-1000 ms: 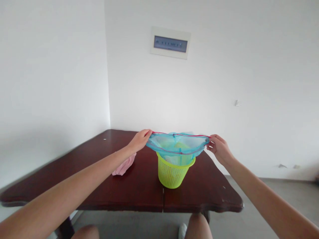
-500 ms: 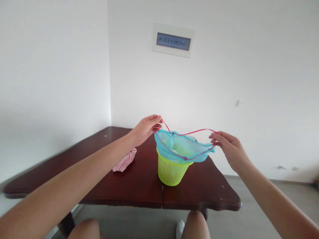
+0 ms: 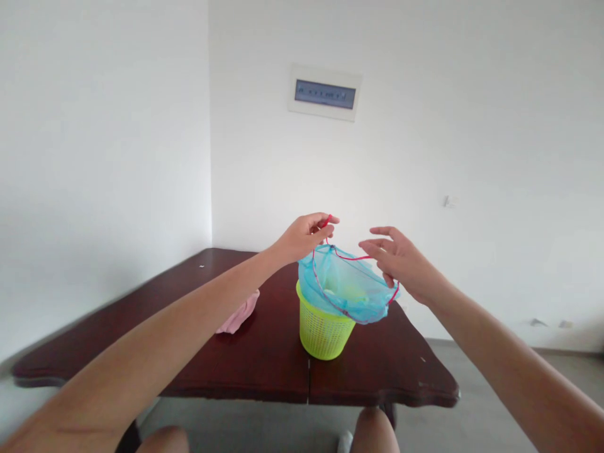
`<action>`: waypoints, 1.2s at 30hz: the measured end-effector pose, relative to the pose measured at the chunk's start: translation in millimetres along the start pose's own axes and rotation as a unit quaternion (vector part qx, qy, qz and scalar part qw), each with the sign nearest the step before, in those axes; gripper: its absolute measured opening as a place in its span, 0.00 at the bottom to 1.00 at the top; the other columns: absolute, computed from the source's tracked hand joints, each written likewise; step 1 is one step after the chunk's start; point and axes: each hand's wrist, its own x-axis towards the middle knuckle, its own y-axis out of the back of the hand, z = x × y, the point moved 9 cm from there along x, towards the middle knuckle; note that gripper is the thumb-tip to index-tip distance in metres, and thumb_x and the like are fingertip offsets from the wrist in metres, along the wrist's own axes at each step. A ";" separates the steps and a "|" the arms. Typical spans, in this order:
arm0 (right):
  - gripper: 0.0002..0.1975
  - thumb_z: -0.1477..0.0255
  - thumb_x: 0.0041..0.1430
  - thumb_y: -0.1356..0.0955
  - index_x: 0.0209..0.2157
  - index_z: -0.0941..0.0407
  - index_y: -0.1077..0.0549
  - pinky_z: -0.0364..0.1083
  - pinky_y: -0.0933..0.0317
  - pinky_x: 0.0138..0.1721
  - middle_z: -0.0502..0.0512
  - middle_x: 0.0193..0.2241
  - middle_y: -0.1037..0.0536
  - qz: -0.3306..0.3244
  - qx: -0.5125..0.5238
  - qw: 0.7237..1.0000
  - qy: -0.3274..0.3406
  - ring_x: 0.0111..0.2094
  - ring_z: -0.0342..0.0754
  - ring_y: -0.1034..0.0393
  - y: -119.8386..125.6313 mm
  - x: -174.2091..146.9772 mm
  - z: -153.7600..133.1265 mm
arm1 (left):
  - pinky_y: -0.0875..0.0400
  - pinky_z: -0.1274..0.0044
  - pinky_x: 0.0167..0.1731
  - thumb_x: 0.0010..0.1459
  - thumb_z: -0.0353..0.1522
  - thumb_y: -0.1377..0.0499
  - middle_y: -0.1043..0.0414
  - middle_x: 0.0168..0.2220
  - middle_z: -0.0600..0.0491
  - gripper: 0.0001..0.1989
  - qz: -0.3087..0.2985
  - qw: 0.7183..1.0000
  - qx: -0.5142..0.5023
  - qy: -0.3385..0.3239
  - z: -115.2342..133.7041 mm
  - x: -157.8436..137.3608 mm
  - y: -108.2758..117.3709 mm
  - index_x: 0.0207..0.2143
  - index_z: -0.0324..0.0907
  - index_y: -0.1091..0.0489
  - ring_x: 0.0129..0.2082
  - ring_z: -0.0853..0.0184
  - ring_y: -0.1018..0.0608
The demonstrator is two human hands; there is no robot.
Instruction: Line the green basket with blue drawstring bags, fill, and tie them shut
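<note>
White walls point(image 3: 401, 157) met in a corner behind a dark reddish-brown counter point(image 3: 255, 374). A white-framed panel point(image 3: 324, 93) sat high up, a small white fitting point(image 3: 452, 201) lower right. Grey floor point(image 3: 491, 384) showed below in soft light.

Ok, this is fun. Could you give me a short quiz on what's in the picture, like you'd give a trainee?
1. Fill in the colour: the blue bag lines a ___ basket on the table.

2. True or false: the mouth of the bag is pulled fully closed.

3. Which of these does the left hand hold?
A) a wooden spoon
B) the red drawstring
C) a drinking glass

Key:
1. Yellow-green.
2. False; it gapes open.
3. B; the cord is at the fingers.
</note>
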 end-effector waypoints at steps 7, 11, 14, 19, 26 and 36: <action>0.41 0.33 0.74 0.29 0.22 0.53 0.29 0.45 0.57 0.21 0.47 0.15 0.36 -0.326 -0.137 0.932 -0.074 0.17 0.40 0.50 -11.1 -46.3 48.2 | 0.37 0.74 0.30 0.71 0.60 0.35 0.36 0.23 0.57 0.33 -0.079 0.990 0.039 0.112 -30.1 -29.4 33.9 0.26 0.43 0.30 0.24 0.70 0.34; 0.30 0.43 0.75 0.25 0.28 0.53 0.17 0.45 0.30 0.30 0.50 0.18 0.26 -0.215 0.185 0.959 0.001 0.23 0.45 0.28 6.3 -54.7 22.0 | 0.35 0.70 0.35 0.71 0.66 0.40 0.35 0.22 0.54 0.39 -0.042 0.991 0.033 0.122 -36.3 -38.9 70.4 0.21 0.46 0.36 0.26 0.67 0.33; 0.13 0.53 0.77 0.23 0.51 0.45 0.10 0.49 0.18 0.48 0.53 0.42 0.09 -0.108 0.306 0.944 0.061 0.40 0.48 0.15 12.7 -50.9 15.6 | 0.29 0.67 0.43 0.67 0.63 0.33 0.20 0.32 0.45 0.35 0.039 0.985 -0.013 0.168 -43.9 -40.2 93.2 0.27 0.42 0.25 0.35 0.61 0.24; 0.26 0.60 0.82 0.28 0.76 0.29 0.26 0.64 0.19 0.64 0.52 0.77 0.24 -0.022 0.212 0.954 0.210 0.68 0.57 0.19 -3.5 -44.5 0.0 | 0.24 0.64 0.59 0.70 0.53 0.29 0.17 0.68 0.40 0.25 0.073 0.944 -0.288 0.140 -24.4 -34.6 84.0 0.32 0.44 0.28 0.62 0.52 0.19; 0.33 0.68 0.80 0.27 0.81 0.39 0.30 0.68 0.23 0.61 0.65 0.68 0.23 0.267 -0.093 0.860 0.424 0.60 0.61 0.23 -8.8 -67.4 -34.5 | 0.21 0.65 0.59 0.75 0.55 0.32 0.14 0.54 0.48 0.29 0.031 0.929 -0.369 -0.016 19.4 -33.4 39.9 0.67 0.49 0.28 0.53 0.58 0.13; 0.21 0.72 0.85 0.36 0.72 0.48 0.24 0.64 0.24 0.63 0.64 0.62 0.19 0.049 -0.141 0.852 0.502 0.63 0.61 0.22 -60.2 -67.1 -84.5 | 0.26 0.70 0.37 0.61 0.52 0.21 0.19 0.38 0.54 0.57 -0.112 0.978 0.165 -0.065 45.2 -57.9 -44.9 0.82 0.45 0.42 0.35 0.57 0.18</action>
